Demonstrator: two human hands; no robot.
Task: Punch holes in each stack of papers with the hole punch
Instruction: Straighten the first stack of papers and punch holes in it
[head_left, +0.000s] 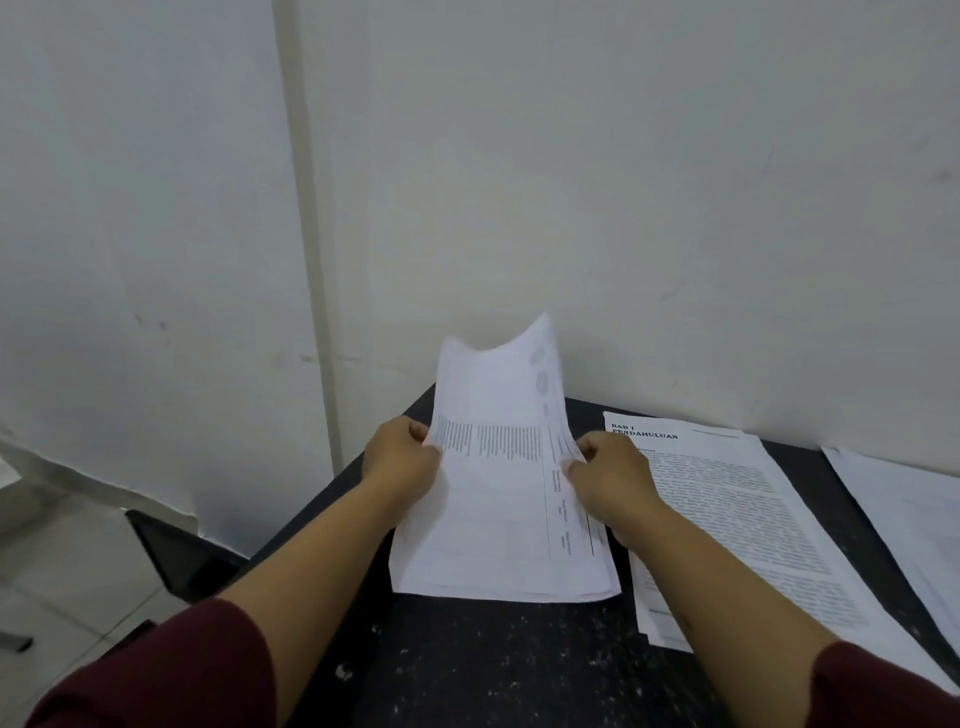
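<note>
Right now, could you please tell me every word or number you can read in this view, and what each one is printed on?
"BAB I" and "PENDAHULUAN": heading of the flat stack on the table.
Its body text: too small to read.
Held stack, gripped by the left hand and right hand: printed table, blurred, unreadable.
Far-right sheet: nothing legible.

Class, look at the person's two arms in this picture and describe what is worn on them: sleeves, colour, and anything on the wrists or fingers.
Both arms wear dark maroon sleeves, the left sleeve and the right sleeve, pushed up so the forearms are bare. The left hand and right hand are ungloved; no watch, bracelet or ring shows.
</note>
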